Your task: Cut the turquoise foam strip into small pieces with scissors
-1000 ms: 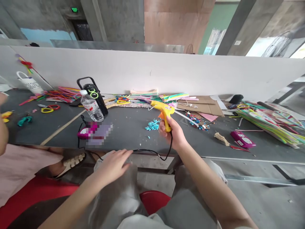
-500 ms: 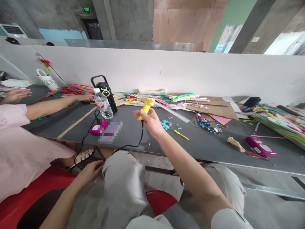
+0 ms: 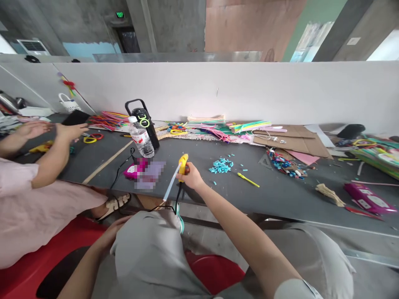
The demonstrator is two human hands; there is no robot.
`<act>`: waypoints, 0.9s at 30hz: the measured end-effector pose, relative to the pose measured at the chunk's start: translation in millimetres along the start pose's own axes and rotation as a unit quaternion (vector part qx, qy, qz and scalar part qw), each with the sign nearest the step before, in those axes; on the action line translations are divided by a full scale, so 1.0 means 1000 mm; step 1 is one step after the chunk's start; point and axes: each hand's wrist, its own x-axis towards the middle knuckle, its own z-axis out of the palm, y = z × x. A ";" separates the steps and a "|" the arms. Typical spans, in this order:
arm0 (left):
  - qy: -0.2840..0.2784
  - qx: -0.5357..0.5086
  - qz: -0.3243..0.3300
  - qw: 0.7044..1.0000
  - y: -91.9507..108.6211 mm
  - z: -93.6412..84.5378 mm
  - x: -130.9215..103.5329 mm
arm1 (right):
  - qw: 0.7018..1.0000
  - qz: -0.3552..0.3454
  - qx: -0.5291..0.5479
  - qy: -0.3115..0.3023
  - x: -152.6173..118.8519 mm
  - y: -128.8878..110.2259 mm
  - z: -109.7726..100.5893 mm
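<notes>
My right hand (image 3: 191, 176) is closed around a yellow hot glue gun (image 3: 183, 162), held over the front part of the table. A long translucent glue stick (image 3: 171, 183) sticks out of the gun, slanting down toward my lap. The gun's black cord (image 3: 178, 197) hangs over the table edge. Down at the left, my left hand (image 3: 116, 230) rests against my thigh; its fingers are mostly hidden behind the trouser leg. To the right of the glue gun lies a pile of small blue pieces (image 3: 222, 165), with a yellow pen-like stick (image 3: 248, 180) beside it.
A water bottle (image 3: 141, 139) and a black flask (image 3: 149, 124) stand left of centre, behind a purple packet (image 3: 132, 170). Pipe cleaners (image 3: 215, 132) and cardboard (image 3: 299, 139) line the back. A co-worker's hands (image 3: 70, 131) are at the far left, near scissors (image 3: 93, 138).
My right hand has lowered and turned the glue gun, bringing it nearer the table's front edge. My left hand has slid back along my thigh. The co-worker's hand has drawn back from the pipe cleaners.
</notes>
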 end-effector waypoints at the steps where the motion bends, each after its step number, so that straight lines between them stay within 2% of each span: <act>1: -0.013 -0.020 -0.003 1.000 -0.002 -0.003 -0.001 | 1.000 0.010 -0.023 0.002 0.003 -0.001 0.000; 3: -0.027 -0.060 -0.003 0.998 -0.002 -0.012 -0.002 | 0.997 0.029 -0.066 0.009 0.009 -0.005 -0.001; 5: -0.008 -0.092 0.007 0.996 0.006 -0.022 -0.004 | 0.994 0.045 -0.103 0.013 0.013 -0.010 -0.005; 9: 0.019 -0.029 0.090 0.995 0.041 -0.032 -0.014 | 0.987 0.061 -0.149 0.003 0.015 -0.018 -0.015; 12: -0.033 0.046 0.193 0.980 0.080 -0.017 -0.028 | 0.985 0.051 -0.164 -0.011 0.011 -0.021 -0.022; 16: -0.177 0.117 0.291 0.933 0.141 0.029 -0.043 | 0.981 0.016 -0.189 -0.035 -0.005 -0.028 -0.041; 18: -0.193 0.128 0.324 0.917 0.168 0.054 -0.043 | 0.976 -0.005 -0.212 -0.049 -0.017 -0.032 -0.061; 21: -0.208 0.131 0.347 0.905 0.196 0.084 -0.033 | 0.961 -0.025 -0.264 -0.071 -0.037 -0.034 -0.109; 24: -0.217 0.139 0.379 0.889 0.214 0.102 -0.014 | 0.938 0.000 -0.339 -0.067 -0.056 -0.030 -0.169; 27: -0.232 0.148 0.419 0.865 0.232 0.112 0.005 | 0.906 0.065 -0.419 -0.008 -0.073 -0.023 -0.221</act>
